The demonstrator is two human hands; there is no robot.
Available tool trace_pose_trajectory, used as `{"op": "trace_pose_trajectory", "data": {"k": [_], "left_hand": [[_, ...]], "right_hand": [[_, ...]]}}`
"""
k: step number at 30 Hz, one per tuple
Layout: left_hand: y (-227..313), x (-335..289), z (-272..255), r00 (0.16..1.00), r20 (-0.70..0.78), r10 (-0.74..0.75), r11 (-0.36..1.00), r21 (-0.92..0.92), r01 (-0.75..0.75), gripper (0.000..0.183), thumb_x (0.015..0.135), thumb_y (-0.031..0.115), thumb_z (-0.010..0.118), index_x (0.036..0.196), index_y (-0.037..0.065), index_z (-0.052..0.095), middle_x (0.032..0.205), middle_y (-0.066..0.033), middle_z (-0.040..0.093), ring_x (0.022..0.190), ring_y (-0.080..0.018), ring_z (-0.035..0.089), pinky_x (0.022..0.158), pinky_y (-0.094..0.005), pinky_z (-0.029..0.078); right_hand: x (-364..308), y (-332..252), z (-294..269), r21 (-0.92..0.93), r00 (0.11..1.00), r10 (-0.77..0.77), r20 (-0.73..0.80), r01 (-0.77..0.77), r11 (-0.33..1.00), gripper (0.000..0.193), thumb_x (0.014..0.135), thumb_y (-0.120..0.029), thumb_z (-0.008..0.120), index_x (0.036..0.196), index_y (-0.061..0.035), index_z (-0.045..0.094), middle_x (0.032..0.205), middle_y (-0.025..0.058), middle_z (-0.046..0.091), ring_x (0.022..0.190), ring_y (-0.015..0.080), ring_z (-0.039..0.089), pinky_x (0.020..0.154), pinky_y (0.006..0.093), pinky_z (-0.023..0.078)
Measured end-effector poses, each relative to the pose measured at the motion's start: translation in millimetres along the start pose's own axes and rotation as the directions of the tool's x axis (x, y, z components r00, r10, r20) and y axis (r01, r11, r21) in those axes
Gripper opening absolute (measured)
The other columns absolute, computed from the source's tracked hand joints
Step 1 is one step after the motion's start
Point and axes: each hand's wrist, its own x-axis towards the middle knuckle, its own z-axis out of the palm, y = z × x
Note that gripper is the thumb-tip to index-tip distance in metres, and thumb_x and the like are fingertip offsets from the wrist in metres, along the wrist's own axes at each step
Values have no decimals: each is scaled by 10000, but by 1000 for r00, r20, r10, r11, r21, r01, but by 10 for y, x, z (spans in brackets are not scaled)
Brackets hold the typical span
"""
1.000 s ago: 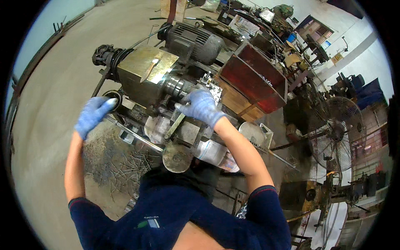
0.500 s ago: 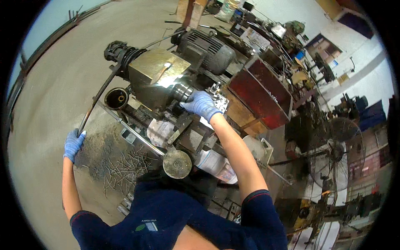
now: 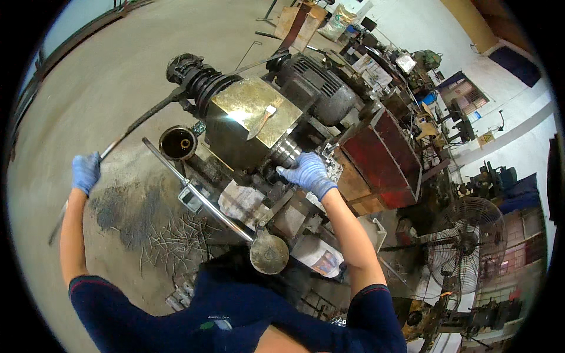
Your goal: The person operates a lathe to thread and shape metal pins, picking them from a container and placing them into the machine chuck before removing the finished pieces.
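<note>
Compared with 0.5 s earlier, the long bar [image 3: 138,122] has swung outward, away from the cup [image 3: 178,143], and lies at a flatter angle. The left hand [image 3: 86,173] has moved with it and grasps the bar well apart from the machine. The right hand [image 3: 310,172] remains at the steel spindle [image 3: 286,150], thumb extended; its firmness of grip cannot be determined. Both hands wear blue knit gloves.

The bar is slender and dark, with a paler section near the left hand; its upper end meets the ribbed black shaft of the machine. The spindle is bright, round and stepped, projecting from a smooth, brassy metal box [image 3: 250,112]. On the box lies 1 brush [image 3: 263,122] with a wooden handle. The motor [image 3: 323,88] behind has a finned, grimy casing. Thin, twig-like metal scraps [image 3: 176,238] litter the floor [image 3: 118,259].
</note>
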Motion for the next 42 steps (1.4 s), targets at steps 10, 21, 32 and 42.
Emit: {"op": "trace_pose_trajectory", "data": {"k": [10,21,32,42], "left_hand": [[403,526,-224,975,-157,-157,934,-344,96,312,766,289,596,1030,122,605,840,-131,638,743,-306,621,699,-398,490],[3007,733,-1922,849,-463,253,796,-399,-455,468,819,401,546,1178,102,519,778,-139,607,629,-282,596,565,-376,462],[2913,1119,-1910,700,-714,27,826,-378,-418,183,849,297,514,858,135,599,643,-88,560,547,-268,571,498,-380,444],[3373,1381,-2186,738,-635,228,754,-365,-546,215,843,258,482,808,105,628,708,-130,627,659,-289,620,613,-408,484]], "right_hand": [[-384,-47,-97,-30,975,-16,-222,10,999,459,723,-517,573,776,-75,682,876,145,634,893,306,576,867,411,396],[-2093,476,343,241,788,68,-611,103,965,247,656,-311,727,701,-76,666,894,97,642,908,286,566,817,383,438],[-2990,951,951,531,785,408,-465,-121,838,192,703,-178,707,790,-9,676,712,113,660,645,176,629,607,284,474],[-3001,860,983,534,797,374,-474,-77,842,175,705,-141,698,792,7,666,784,124,664,742,197,641,685,291,481]]}}
